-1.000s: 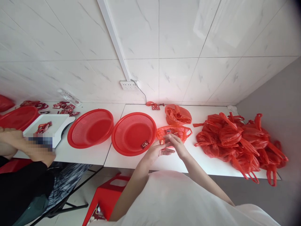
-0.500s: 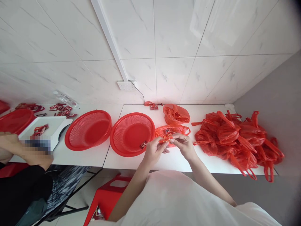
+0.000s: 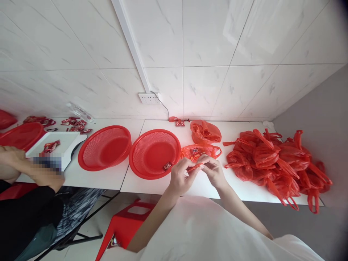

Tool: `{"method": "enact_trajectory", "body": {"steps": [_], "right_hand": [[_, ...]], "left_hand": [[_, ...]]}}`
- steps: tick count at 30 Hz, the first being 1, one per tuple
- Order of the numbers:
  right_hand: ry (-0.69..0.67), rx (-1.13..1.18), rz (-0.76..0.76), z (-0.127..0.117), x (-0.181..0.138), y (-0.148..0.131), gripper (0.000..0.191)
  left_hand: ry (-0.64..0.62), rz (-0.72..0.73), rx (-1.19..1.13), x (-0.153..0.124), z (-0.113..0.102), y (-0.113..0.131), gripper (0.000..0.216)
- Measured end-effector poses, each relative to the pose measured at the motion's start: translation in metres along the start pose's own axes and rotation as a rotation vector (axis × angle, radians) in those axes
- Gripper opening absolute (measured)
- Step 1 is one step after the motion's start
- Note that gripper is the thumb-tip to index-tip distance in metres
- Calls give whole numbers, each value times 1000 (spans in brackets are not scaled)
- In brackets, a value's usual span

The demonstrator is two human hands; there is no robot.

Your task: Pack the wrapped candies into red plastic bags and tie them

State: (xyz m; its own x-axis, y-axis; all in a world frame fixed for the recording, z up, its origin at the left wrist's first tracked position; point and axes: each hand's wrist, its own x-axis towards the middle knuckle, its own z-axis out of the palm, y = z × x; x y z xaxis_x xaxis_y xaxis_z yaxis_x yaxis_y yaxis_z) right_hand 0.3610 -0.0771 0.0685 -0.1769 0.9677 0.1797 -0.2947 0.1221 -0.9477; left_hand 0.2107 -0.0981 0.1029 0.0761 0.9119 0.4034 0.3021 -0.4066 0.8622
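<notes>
My left hand [image 3: 181,177] and my right hand [image 3: 213,170] meet above the white table's front edge [image 3: 190,188]. Both pinch a small red wrapped piece [image 3: 196,167] between their fingertips. Just behind them lies an open red plastic bag [image 3: 202,151] with small packets inside. Left of my hands stands a red mesh basket [image 3: 154,153] with one small red packet [image 3: 167,166] in it.
A second red basket [image 3: 104,147] stands further left. A knotted red bag [image 3: 205,132] lies behind, and a heap of red bags [image 3: 274,161] fills the right end. Another person's hands [image 3: 24,168] work at the left by a white tray [image 3: 58,143]. A red stool [image 3: 122,224] is below.
My hands have drawn back from the open bag toward me, now pinching the small red piece together. The view shifted slightly.
</notes>
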Motion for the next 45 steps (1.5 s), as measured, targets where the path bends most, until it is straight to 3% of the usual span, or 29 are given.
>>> {"method": "enact_trajectory", "body": {"steps": [10, 13, 19, 29, 34, 39, 45], "right_hand": [[1, 0, 2, -1, 1, 1, 24], [16, -13, 0, 0, 2, -1, 26], [-5, -13, 12, 2, 3, -2, 27], [-38, 55, 38, 5, -4, 1, 19], [-30, 60, 61, 5, -4, 0, 21], [0, 52, 70, 6, -5, 0, 21], [48, 105, 94, 5, -6, 2, 18]], "left_hand": [[-82, -73, -118, 2, -3, -3, 22], [-93, -108, -151, 3, -1, -3, 12], [-10, -53, -106, 4, 0, -1, 8], [-45, 1, -96, 1, -8, 0, 8], [-49, -51, -115, 0, -9, -2, 13], [-29, -195, -201, -1, -7, -5, 30], [-11, -272, -294, -6, 1, -13, 18]]}}
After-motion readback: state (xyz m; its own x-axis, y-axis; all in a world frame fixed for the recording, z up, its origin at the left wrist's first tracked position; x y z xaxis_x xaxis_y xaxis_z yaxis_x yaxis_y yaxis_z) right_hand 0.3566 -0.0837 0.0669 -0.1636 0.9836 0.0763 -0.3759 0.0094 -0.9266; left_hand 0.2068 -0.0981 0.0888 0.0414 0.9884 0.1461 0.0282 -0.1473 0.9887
